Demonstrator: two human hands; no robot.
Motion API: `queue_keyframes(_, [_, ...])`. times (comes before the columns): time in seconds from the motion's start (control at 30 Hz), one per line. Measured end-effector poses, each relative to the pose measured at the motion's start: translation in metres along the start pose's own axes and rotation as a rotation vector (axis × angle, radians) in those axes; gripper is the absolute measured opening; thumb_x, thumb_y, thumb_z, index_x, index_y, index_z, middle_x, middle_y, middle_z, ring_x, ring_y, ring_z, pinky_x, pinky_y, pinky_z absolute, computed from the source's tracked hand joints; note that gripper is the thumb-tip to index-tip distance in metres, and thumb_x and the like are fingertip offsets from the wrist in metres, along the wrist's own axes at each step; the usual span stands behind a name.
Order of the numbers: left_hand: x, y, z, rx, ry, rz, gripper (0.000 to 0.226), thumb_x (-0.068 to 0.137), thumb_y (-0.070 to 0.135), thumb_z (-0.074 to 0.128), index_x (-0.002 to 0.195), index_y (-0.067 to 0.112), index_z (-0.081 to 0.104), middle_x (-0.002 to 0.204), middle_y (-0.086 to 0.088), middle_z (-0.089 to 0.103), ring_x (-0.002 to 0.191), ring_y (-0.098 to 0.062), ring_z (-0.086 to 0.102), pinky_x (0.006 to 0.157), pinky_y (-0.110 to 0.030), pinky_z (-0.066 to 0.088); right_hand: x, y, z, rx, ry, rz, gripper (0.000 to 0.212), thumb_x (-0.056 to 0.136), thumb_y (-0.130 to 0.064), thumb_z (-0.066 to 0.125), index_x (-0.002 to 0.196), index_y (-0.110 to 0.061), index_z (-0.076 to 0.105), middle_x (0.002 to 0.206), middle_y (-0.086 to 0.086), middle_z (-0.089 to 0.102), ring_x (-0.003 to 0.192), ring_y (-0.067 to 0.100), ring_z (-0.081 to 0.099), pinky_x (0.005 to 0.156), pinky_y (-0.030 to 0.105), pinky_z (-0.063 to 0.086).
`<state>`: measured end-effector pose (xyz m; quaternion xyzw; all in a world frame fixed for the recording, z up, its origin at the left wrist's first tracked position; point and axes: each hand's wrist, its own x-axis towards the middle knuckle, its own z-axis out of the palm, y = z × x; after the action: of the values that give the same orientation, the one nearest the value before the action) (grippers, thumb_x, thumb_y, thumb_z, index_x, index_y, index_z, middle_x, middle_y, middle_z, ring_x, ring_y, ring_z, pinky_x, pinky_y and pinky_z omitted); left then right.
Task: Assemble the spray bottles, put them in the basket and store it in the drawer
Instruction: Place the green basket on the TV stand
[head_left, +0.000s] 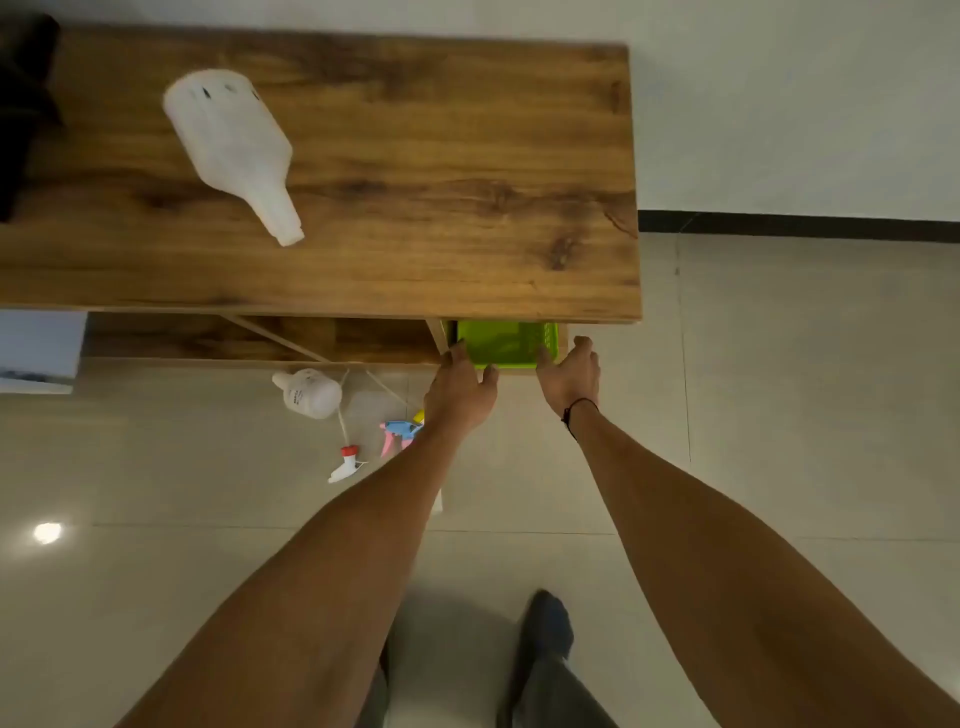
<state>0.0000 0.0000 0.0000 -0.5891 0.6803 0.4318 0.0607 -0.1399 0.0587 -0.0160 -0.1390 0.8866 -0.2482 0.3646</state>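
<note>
Arms outstretched; left hand (460, 387), right hand (569, 376) gripping green basket (501, 343) edges.

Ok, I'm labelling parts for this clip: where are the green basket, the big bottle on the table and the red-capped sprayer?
Basket (501, 343), head view, its floor.
Big bottle (231, 143), head view, mid body.
Red-capped sprayer (345, 464), head view, its white head.

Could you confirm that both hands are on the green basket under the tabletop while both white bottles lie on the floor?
Not quite. Only one white bottle lies on the floor; the larger white bottle lies on its side on the wooden tabletop, as the head view shows. The rest holds: the left hand and right hand are on the green basket under the tabletop.
</note>
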Motion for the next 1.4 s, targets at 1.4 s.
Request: queue_keyframes(1.4, [-0.287,0.094,-0.146,-0.24,-0.408,-0.23,0.056,0.1,-0.002,0.053,0.152,0.017,0.045,0.143,-0.031,0.05,0.118,-0.052,0.064,0.09,-0.062,0.059,-0.309,-0.044,-0.221,0.425,-0.278,0.667,0.039,0.108,0.001,0.044,0.147,-0.003,0.044,0.153,0.021,0.045,0.126,0.041,0.056,0.076,0.054,0.061])
